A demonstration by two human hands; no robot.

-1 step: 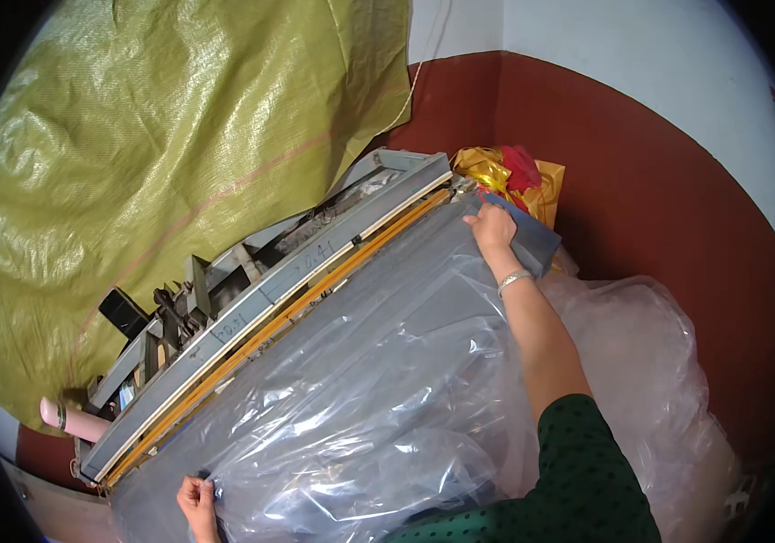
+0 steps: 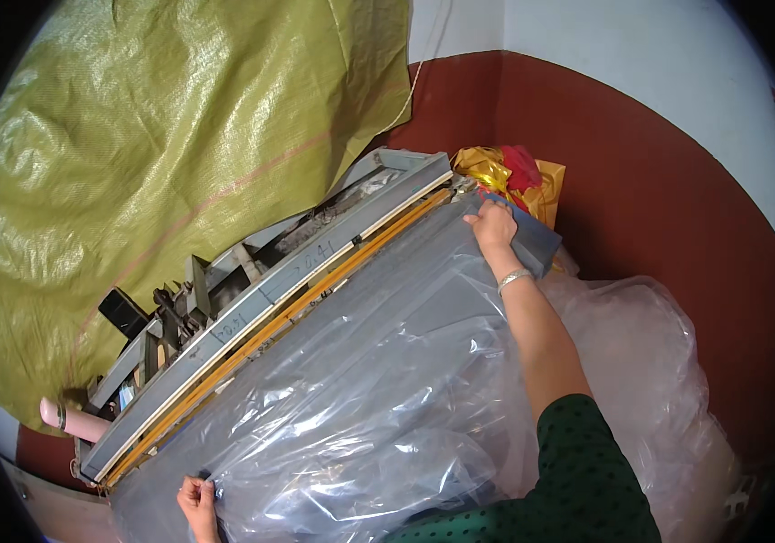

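Observation:
Clear plastic film [image 2: 378, 389] spreads in shiny wrinkles over the grey work surface in front of me. Near its lower left part, my left hand [image 2: 195, 505] is closed, with the fingertips pinched together on the film. My right hand [image 2: 494, 231] reaches to the far right end, its fingers curled over the film's edge; the fingertips are partly hidden. Along the film's far side runs a long grey metal bar machine [image 2: 315, 258], with a yellow-orange strip [image 2: 324, 288] beside its front edge. The film lies next to that strip.
A black phone [image 2: 123, 312] and a pink bottle [image 2: 75, 419] rest by the machine's left part. Behind hangs a yellow-green woven sheet [image 2: 197, 118]. Gold and red wrapping [image 2: 514, 176] sits at the far right end, before a red-brown wall [image 2: 632, 172]. More bunched film [image 2: 641, 362] hangs at right.

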